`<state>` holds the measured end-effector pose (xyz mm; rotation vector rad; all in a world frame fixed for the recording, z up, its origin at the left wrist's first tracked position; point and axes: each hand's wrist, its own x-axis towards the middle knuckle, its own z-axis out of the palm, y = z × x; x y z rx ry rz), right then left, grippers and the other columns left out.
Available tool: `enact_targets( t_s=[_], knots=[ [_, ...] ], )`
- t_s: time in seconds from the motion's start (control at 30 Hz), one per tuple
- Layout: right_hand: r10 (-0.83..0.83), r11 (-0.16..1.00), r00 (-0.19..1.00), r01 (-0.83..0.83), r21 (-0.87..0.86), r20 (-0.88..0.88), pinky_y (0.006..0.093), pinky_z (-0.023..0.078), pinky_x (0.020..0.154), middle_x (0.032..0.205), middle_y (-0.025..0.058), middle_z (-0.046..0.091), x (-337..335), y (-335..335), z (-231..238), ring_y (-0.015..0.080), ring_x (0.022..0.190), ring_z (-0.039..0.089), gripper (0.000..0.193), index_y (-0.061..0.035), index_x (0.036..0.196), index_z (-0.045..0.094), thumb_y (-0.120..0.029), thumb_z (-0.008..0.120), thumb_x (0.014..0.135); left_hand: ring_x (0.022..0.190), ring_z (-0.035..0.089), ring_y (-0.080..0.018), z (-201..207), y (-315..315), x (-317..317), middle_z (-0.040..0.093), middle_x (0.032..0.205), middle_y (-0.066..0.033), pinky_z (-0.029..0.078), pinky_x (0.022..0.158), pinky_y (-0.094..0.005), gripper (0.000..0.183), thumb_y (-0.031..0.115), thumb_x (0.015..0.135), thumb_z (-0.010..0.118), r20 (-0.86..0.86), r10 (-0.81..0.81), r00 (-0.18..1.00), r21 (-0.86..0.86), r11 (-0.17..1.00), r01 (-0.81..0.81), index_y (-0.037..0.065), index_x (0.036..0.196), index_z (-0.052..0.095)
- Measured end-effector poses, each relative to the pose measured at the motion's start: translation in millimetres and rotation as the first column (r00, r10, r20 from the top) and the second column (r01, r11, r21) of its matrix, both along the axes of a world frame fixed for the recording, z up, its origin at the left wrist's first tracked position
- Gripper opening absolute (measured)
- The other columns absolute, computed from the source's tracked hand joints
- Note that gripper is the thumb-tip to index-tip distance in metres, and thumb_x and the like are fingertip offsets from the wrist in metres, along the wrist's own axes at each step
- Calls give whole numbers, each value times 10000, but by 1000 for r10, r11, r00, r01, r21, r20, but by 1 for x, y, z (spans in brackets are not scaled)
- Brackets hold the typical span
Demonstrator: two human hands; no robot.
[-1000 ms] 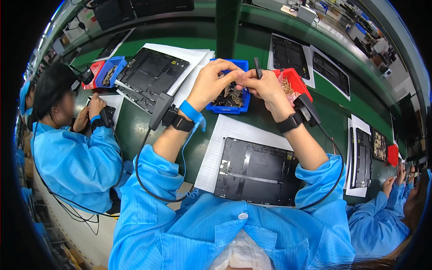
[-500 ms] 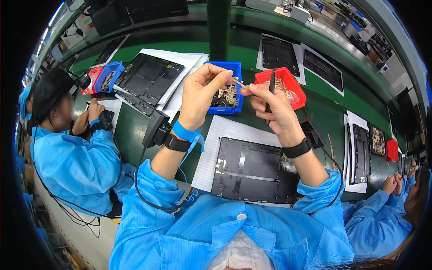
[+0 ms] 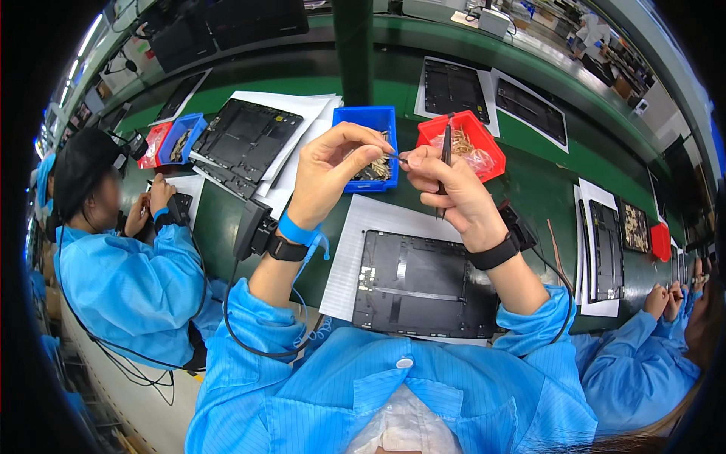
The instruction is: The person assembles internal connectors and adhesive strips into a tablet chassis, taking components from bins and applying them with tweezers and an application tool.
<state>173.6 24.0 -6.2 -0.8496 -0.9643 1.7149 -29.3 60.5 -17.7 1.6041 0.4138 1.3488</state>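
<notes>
In front of my chest both hands are raised and brought close together. My left hand (image 3: 327,168) pinches one end of a small thin strip (image 3: 395,157), which looks dark now. The fingertips of my right hand (image 3: 457,185) close on its other end. Black tweezers (image 3: 447,144) also sit in my right hand, pointing up and lying across the fingers. Behind my hands stand a blue bin (image 3: 363,115) with many small tan and dark strips and a red bin (image 3: 495,155) with tan strips and clear plastic. A black device shell (image 3: 435,303) lies below on a white sheet (image 3: 344,291).
Stacked black shells (image 3: 246,136) on white sheets lie at left. Further shells (image 3: 454,87) lie at the back right, and another (image 3: 605,250) at right. Co-workers in blue sit at left (image 3: 128,280) and right (image 3: 631,371). Cables (image 3: 249,349) hang from my wrists.
The strip between my fingers showed tan before and looks dark now. My hands are slightly lower, and the view has shifted a little. The tweezers stay in my right hand.
</notes>
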Motion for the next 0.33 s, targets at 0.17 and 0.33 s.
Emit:
enact_targets(
  t_s=[0.17, 0.33],
  knots=[
    [-144, 974, 966, 100, 201, 214, 170, 298, 473, 743, -58, 546, -8, -8, -3, -14, 646, 434, 146, -39, 963, 629, -160, 673, 894, 884, 628, -102, 4, -17, 14, 639, 899, -37, 527, 778, -239, 145, 83, 875, 708, -12, 38, 999, -203, 978, -39, 10, 971, 628],
    [-415, 779, 819, 96, 619, 395, 210, 459, 664, 1034, 38, 622, -3, -9, -18, 70, 751, 579, 219, -70, 1094, 646, -165, 676, 898, 788, 643, -106, 4, -17, 14, 646, 909, -40, 536, 723, -235, 141, 106, 880, 709, -118, -33, 992, -283, 959, -2, 11, 957, 639]
  ],
)
